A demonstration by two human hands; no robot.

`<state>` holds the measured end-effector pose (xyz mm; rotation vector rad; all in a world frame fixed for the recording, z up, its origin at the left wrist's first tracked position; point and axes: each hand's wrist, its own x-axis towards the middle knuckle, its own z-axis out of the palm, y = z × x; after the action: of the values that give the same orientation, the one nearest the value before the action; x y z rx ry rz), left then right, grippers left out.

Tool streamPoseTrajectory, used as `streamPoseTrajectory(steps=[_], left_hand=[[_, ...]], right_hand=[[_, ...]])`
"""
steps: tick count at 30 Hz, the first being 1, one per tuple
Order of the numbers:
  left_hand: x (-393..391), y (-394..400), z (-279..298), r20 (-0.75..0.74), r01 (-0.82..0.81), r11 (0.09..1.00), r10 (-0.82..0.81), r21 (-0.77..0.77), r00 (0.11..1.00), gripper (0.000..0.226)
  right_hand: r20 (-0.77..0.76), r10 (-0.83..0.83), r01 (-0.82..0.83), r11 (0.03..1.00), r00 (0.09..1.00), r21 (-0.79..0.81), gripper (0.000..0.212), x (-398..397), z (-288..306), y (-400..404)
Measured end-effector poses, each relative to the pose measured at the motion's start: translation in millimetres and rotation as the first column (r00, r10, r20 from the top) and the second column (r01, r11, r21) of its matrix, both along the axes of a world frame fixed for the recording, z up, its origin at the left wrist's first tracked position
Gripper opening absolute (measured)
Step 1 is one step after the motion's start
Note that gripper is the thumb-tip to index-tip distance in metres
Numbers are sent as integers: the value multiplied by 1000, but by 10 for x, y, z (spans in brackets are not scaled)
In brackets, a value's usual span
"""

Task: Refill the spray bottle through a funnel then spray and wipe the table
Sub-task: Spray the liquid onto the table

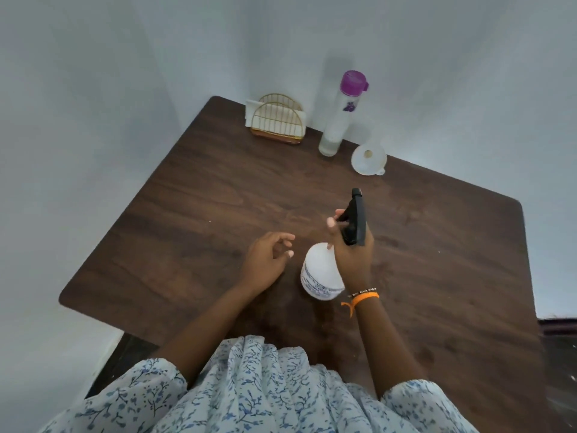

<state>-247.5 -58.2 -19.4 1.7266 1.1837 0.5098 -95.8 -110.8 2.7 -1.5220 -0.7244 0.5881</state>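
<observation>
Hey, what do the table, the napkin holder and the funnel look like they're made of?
Table: dark brown wood or wood-look laminate, matte, with visible grain streaks; which one is unclear.
Napkin holder: thin gold-coloured wire, likely metal, bent into arched grids with white napkins between them.
Funnel: white, slightly translucent, smooth, with a moulded tab on the rim, so probably plastic.

table [187, 214] | far edge, left to right: napkin holder [276, 123], tall bottle [338, 120], funnel [368, 159] | spray bottle [321, 273] nearer, between left hand [265, 260] and right hand [352, 254]

Dark wood table [193, 220] in corner; pale bluish walls [93, 89]; floor possibly dark.
</observation>
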Motion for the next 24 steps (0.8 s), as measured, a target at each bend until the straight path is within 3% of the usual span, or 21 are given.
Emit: streamPoseTrajectory(steps=[3,5,9,14,18,24], left_hand=[[-111,55,-46,-58,-117,993,116,-22,992,25],[-193,95,-80,-63,-196,979,193,-57,979,25],[-336,204,-147,-61,-358,926,354,-119,933,25],[-425,318,-241,-53,-468,862,467,-195,883,23],[-426,390,-269,-51,-498,843,498,-205,865,23],[-338,464,-292,-54,-475,844,478,-250,877,21]], right_hand=[[-170,219,-249,951,961,-181,23,-91,87,151],[-367,349,-459,846,862,-273,19,-165,95,269],[-620,359,-650,681,698,-338,12,-303,23,578],[-694,278,-684,601,664,-413,11,-402,-99,961],[-719,166,-640,617,675,-458,16,-372,-151,1092],[-783,120,-632,670,610,-389,14,-282,-147,1043]])
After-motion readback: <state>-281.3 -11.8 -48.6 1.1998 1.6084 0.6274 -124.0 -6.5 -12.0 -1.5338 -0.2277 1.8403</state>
